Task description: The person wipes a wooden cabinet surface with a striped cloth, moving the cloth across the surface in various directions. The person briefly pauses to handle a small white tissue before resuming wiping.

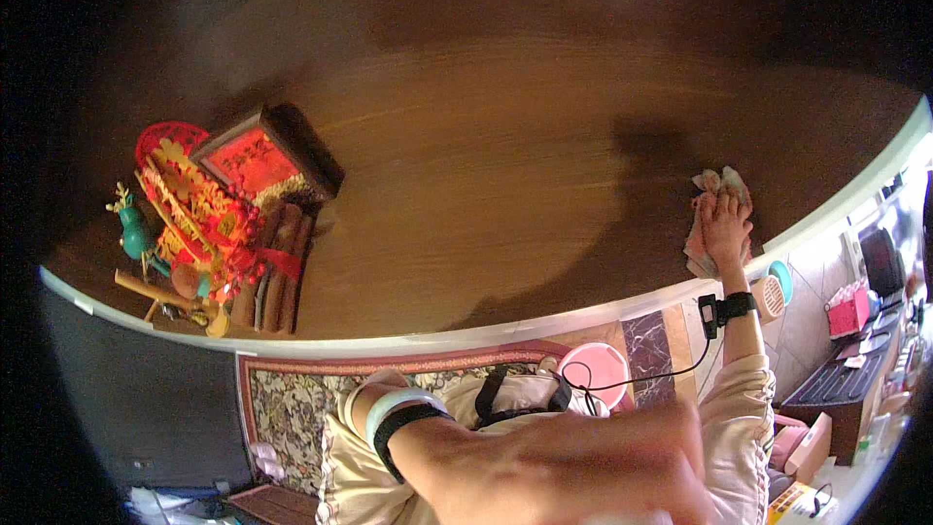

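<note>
My right hand (pixel 724 224) lies over a crumpled pink-and-white cloth (pixel 701 251), pressed against the brown wood-grain surface (pixel 466 189) near its right end. Close to the camera, my left hand (pixel 583 463) reaches across my body, blurred. A pale green bangle (pixel 397 402) and a black strap circle its wrist. Its fingers are too blurred to make out, and I see nothing clearly held. A black wrist strap with a small device (pixel 708 315) sits on my right wrist, with a cable running from it.
At left on the surface stand a dark-framed red picture (pixel 248 159), red-and-gold ornaments (pixel 189 197), a ribboned bundle of wooden sticks (pixel 271 281) and a green deer figurine (pixel 133 230). A white edge (pixel 437 339) borders it. Below are a pink basin (pixel 609 354) and a patterned rug (pixel 291 401).
</note>
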{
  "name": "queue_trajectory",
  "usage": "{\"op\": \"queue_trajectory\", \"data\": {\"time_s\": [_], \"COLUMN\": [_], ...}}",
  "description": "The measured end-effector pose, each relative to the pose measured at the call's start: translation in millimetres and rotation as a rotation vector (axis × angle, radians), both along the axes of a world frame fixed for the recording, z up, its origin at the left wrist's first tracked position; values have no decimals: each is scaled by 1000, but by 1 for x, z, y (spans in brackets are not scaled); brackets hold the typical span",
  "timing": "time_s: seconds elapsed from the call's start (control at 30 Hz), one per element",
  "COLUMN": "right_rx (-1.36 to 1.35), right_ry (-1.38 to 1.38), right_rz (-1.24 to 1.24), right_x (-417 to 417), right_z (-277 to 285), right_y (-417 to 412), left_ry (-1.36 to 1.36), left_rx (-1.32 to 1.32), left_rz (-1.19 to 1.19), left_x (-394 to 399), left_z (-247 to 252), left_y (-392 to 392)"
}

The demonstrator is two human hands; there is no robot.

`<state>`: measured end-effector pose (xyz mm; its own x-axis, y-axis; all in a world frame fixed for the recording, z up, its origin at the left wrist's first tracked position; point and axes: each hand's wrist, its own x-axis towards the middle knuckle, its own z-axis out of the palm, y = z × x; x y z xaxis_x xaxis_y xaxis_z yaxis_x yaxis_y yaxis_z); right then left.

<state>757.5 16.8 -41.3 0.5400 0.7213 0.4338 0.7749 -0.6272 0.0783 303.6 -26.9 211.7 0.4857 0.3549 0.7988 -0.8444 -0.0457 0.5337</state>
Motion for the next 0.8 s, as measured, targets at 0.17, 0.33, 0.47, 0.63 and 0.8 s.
{"op": "queue_trajectory", "data": {"time_s": [0.17,0.33,0.47,0.63,0.8], "right_rx": [-21,-25,19,21,-17], "right_ry": [28,76,24,44,49], "right_rz": [-25,-36,-22,-14,-31], "right_x": [1,-10,-1,-7,-3], "right_z": [2,12,6,9,10], "right_y": [3,3,-2,3,-1], "left_ry": [-59,-122,-203,-205,-286], "left_rx": [-240,-308,-221,-370,-275], "left_rz": [-216,-450,-563,-612,-724], "left_x": [-24,-31,-16,-22,-13], "left_z": [-4,-16,-26,-34,-34], "left_y": [-12,1,17,5,11]}}
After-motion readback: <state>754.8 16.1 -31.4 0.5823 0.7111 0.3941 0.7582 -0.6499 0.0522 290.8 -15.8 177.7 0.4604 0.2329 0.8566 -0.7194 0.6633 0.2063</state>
